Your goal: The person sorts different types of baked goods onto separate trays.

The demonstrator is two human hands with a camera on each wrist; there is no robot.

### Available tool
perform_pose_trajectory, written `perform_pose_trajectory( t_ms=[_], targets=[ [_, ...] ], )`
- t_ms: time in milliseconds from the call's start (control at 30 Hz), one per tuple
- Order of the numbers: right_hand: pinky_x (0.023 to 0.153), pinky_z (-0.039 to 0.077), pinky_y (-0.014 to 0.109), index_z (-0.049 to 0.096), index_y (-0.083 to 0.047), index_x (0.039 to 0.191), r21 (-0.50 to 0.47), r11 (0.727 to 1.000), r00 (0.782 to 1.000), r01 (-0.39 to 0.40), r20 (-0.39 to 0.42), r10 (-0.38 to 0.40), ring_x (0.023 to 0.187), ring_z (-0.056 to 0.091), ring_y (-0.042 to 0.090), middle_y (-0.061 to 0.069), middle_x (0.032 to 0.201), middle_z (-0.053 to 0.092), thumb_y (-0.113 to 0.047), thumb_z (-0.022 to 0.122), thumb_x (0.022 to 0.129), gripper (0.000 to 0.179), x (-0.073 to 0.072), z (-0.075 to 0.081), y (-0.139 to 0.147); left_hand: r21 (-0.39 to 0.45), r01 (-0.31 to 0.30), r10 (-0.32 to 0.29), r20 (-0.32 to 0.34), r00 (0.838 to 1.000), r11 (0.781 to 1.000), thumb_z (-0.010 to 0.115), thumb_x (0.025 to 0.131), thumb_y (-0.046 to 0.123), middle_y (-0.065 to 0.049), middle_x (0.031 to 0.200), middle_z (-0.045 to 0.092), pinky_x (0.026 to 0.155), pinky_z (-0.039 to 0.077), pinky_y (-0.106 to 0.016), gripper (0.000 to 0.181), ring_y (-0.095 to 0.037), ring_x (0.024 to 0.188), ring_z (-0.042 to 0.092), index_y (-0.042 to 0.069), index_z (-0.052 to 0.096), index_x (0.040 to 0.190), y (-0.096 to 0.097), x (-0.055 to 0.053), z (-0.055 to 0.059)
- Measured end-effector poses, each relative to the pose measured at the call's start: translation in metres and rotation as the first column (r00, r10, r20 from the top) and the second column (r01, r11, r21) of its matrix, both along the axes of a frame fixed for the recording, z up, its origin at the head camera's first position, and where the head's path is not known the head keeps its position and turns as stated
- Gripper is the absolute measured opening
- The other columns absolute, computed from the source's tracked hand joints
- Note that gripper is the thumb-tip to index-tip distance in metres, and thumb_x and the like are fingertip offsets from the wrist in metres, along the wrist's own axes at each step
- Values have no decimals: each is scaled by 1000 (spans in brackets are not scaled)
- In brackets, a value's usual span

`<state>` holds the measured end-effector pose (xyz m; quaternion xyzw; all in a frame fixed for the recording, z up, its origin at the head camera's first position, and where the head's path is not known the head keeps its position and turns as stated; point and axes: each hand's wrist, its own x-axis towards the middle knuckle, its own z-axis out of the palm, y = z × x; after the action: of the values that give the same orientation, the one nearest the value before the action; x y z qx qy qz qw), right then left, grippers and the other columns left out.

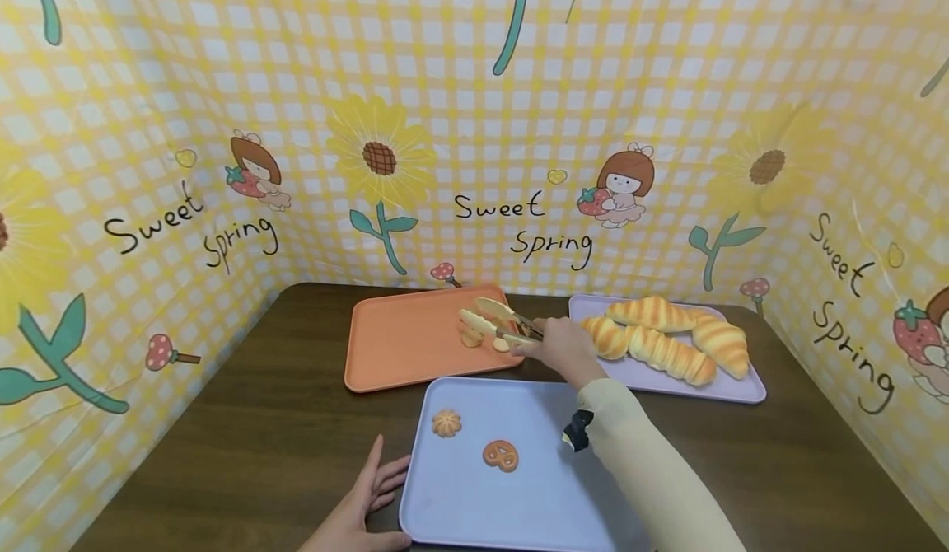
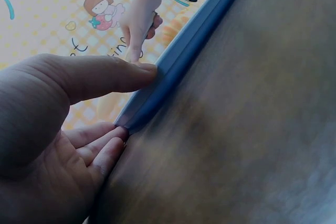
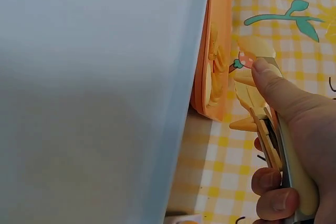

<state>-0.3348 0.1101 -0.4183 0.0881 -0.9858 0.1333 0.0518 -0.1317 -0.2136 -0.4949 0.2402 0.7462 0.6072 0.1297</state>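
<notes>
My right hand (image 1: 567, 350) grips a pair of tongs (image 1: 525, 324) with metal arms and cream-yellow tips. In the right wrist view the tongs' handle (image 3: 302, 187) lies in the curled fingers. The tips are over the right end of the orange tray (image 1: 400, 346), by several small cookies (image 1: 471, 338); whether they pinch one is unclear. At the left edge of the blue tray (image 1: 460, 511), my left hand (image 1: 356, 502) touches the rim with its fingers spread. On that tray lie a flower-shaped cookie (image 1: 446, 423) and a pretzel-shaped cookie (image 1: 501, 456).
A lilac tray (image 1: 749, 391) at the back right bears several bread loaves (image 1: 670, 356). All three trays stand on a dark wooden table (image 1: 245, 420). A yellow checked cloth (image 1: 474, 148) with printed flowers encloses the back and sides.
</notes>
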Motion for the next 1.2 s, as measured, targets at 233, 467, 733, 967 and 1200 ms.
perform_pose_trajectory(
  t_ms=[233, 467, 733, 967, 1200],
  targets=[
    [42, 33, 31, 66, -13, 133, 30, 998, 997, -57, -52, 59, 54, 48, 19, 10, 79, 68, -64, 75, 77, 76, 19, 6, 9, 9, 10, -10, 7, 1000, 1000, 74, 88, 10, -48, 148, 16, 96, 39, -16, 122, 15, 123, 36, -3, -31, 147, -1, -1, 0],
    [41, 24, 26, 66, -13, 134, 57, 992, 990, -111, -83, 115, 46, 31, 13, 3, 54, 49, -64, 76, 74, 79, 41, 11, 21, 8, 11, -11, 29, 1000, 1000, 74, 88, 11, -47, 149, 15, 96, 38, -16, 122, 15, 123, 36, -3, -32, 146, -1, -1, 0],
    [42, 21, 25, 69, -13, 129, 49, 987, 978, -155, -135, 160, 46, 24, 10, -4, 48, 40, -61, 78, 73, 75, 72, 11, 42, 24, 37, -37, 11, 999, 999, 72, 90, 5, -51, 146, 15, 95, 40, -17, 119, 16, 122, 37, -6, -34, 144, -2, -3, -1],
    [43, 25, 27, 70, -18, 128, 73, 985, 976, -154, -141, 163, 47, 26, 10, -3, 50, 47, -62, 79, 69, 74, 98, 13, 58, 9, 23, -23, 55, 998, 1000, 72, 90, 6, -48, 149, 14, 95, 39, -17, 119, 18, 120, 36, -4, -34, 144, -2, -4, 2],
    [41, 27, 28, 72, -20, 126, 94, 983, 978, -158, -125, 169, 47, 25, 10, -4, 46, 41, -65, 79, 66, 76, 122, 14, 71, -7, 8, -8, 57, 998, 1000, 73, 90, 7, -47, 150, 15, 95, 39, -17, 120, 17, 120, 36, -4, -33, 146, -1, -4, 4]
  ],
)
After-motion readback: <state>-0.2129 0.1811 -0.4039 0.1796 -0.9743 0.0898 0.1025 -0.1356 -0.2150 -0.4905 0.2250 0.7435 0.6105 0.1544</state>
